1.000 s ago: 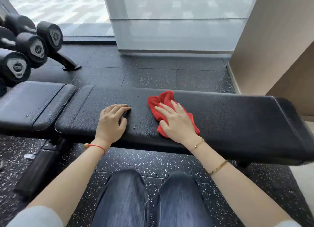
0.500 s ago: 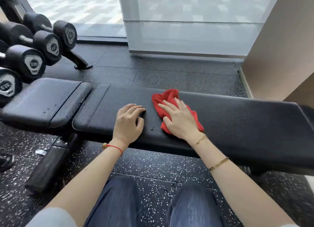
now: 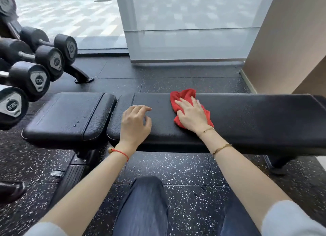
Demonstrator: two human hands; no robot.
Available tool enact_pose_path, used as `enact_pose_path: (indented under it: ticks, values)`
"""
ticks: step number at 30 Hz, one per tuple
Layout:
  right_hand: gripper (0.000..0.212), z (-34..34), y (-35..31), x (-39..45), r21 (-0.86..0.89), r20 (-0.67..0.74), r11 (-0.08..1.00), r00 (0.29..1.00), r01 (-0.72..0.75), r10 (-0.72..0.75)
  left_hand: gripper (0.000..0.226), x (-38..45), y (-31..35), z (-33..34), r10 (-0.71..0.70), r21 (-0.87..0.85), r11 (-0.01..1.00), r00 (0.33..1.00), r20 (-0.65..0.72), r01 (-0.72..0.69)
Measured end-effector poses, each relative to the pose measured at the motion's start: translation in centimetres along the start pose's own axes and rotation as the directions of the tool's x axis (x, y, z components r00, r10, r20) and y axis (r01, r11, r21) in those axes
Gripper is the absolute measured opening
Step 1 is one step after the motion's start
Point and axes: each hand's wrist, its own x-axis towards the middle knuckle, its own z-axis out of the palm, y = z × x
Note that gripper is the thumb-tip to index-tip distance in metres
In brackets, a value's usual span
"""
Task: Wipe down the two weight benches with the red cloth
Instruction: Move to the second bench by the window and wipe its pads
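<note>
Our right hand (image 3: 191,115) presses flat, straight fingers (image 3: 181,105) on the red cloth (image 3: 183,96), which has slid away from the seat pad (image 3: 68,115) along the bench (image 3: 255,115); our left hand (image 3: 135,124), loosely curled, has lifted. More bench remains unwiped.

The scene is seen through one wide-angle camera worn on the head, aimed forward and steeply down. The bench (image 3: 247,115) is viewed from its long near side, from above and close by, and is stretched across the middle of the frame. Both forearms are seen entering from the bottom corners, and the knees (image 3: 146,200) are caught at the bottom edge. The floor (image 3: 185,167) is shown under and beyond the bench. At the left edge the dumbbells (image 3: 37,77) are bent outward by the lens. The glass wall (image 3: 190,24) is faced at the top. No second view is given, so nothing is shared.
</note>
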Motion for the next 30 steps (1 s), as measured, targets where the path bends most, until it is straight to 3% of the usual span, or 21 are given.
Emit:
enact_pose_path:
  ticks: [4, 6, 12, 14, 19, 22, 27, 30]
  values:
    - [0.053, 1.7, -2.8, -4.3, -0.010, 0.021, 0.984, 0.984, 0.176, -0.176, 0.032, 0.2, -3.0, -0.1, 0.005, 0.036, 0.999, 0.998, 0.067, -0.007]
    - [0.055, 1.7, -1.7, -5.9, -0.037, -0.001, 0.985, 0.986, 0.166, -0.167, 0.032, 0.2, -4.1, 0.3, 0.003, 0.041, 0.999, 0.996, 0.087, -0.007]
    - [0.051, 0.0, 1.1, -3.0, -0.093, -0.121, 0.968, 0.967, -0.234, 0.222, 0.032, -0.1, -5.1, 0.8, -0.018, 0.036, 0.999, 0.994, 0.111, 0.014]
    - [0.052, 0.7, -0.9, -1.3, -0.062, -0.121, 0.961, 0.957, -0.271, 0.262, 0.034, -0.1, -5.0, 0.7, -0.033, 0.035, 0.999, 0.993, 0.117, 0.029]
    - [0.055, 3.3, -6.6, -2.5, -0.071, 0.007, 0.993, 0.995, 0.096, -0.095, 0.038, -0.1, -5.1, 0.6, -0.029, 0.026, 0.999, 0.994, 0.104, 0.026]
    - [0.055, 2.4, -4.6, -3.8, -0.068, 0.013, 0.987, 0.989, 0.147, -0.146, 0.038, -0.1, -5.3, 0.8, -0.031, 0.027, 0.999, 0.996, 0.090, 0.028]
    - [0.052, 1.0, -0.6, -1.5, -0.116, -0.111, 0.977, 0.980, -0.178, 0.166, 0.037, -0.4, -5.7, 1.0, -0.010, 0.030, 1.000, 0.997, 0.074, 0.008]
    - [0.053, 1.6, -2.4, 1.2, -0.092, -0.135, 0.960, 0.959, -0.263, 0.250, 0.037, -0.3, -5.7, 1.1, -0.023, 0.029, 0.999, 0.996, 0.087, 0.020]
